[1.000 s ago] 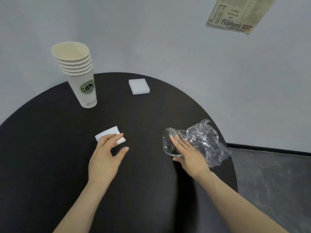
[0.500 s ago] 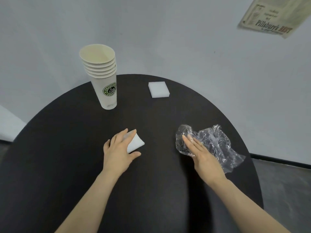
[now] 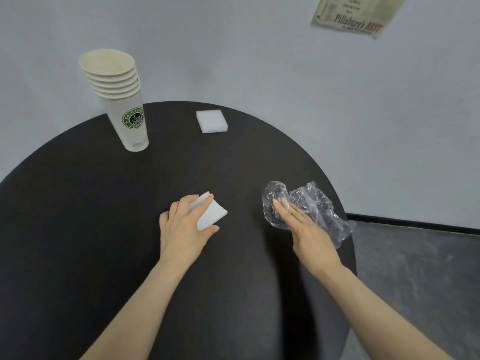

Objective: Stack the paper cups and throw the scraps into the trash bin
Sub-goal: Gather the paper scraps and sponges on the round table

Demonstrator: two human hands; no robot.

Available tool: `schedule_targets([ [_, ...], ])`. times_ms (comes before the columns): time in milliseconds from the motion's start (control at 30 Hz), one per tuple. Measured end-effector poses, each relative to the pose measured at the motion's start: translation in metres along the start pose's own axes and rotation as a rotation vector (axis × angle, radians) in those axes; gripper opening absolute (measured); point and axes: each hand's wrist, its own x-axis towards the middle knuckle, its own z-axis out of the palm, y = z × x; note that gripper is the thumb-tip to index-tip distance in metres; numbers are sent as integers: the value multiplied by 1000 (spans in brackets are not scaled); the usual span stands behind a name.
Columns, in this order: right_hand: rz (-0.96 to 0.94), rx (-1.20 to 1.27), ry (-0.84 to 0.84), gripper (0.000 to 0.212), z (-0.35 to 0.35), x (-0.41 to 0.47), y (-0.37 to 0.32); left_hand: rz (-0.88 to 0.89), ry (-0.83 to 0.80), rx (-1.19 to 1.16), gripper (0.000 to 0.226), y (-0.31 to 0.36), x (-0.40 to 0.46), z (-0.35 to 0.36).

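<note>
While the left hand [image 3: 185, 229] grips a half-hidden foam block [image 3: 211, 213], the right hand [image 3: 306, 231] lies flat on crumpled plastic [image 3: 317, 203].

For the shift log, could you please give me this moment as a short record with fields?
surface: round black table
cups: one upright stack at the far left, green logo on the outer cup
left hand: grips a white foam piece, fingers over it and thumb under it
right hand: straight fingers rest on the plastic wrap
loose scrap: foam block at the far edge, untouched
trash bin: not in view
wall: paper sheet, upper right
</note>
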Motion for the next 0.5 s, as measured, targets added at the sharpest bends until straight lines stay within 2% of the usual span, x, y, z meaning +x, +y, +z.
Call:
schedule_targets([
  [267,138,49,102,100,-37,-169,64,145,-46,-64,66,115,-127,43],
  [400,360,381,185,93,-48,-264,99,199,-54,-173,67,177,-208,72],
  [500,424,476,250,82,-38,-315,127,286,-82,-208,67,208,-260,99],
])
